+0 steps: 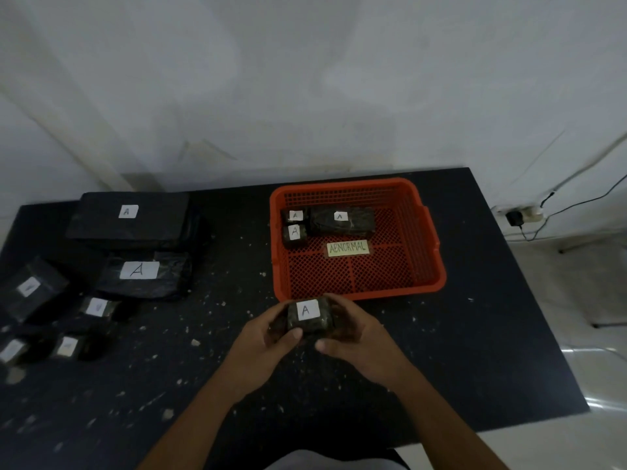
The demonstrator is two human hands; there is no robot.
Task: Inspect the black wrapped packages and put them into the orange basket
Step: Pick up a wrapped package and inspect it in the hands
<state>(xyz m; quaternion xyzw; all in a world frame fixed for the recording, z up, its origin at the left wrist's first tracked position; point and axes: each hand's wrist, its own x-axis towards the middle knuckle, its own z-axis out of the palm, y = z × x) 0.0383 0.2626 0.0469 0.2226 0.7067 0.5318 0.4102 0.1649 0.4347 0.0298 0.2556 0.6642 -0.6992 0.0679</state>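
A small black wrapped package (309, 316) with a white "A" label is held between my left hand (268, 344) and my right hand (353, 337), just in front of the orange basket (431, 259). Both hands grip it from the sides, thumbs on its near edge. Inside the basket lie three black packages at the back left: a long one (342, 220) and two small ones (294, 216) (294, 234). A yellow "ABNORMAL" label (347, 248) is fixed to the basket floor.
On the left of the black table (475, 351) lie more black packages: a large one (129, 218), a medium one (142, 273) and several small ones (30, 288) (100, 307) (68, 346). White specks dot the tabletop. A wall plug with cables (519, 217) sits at the right.
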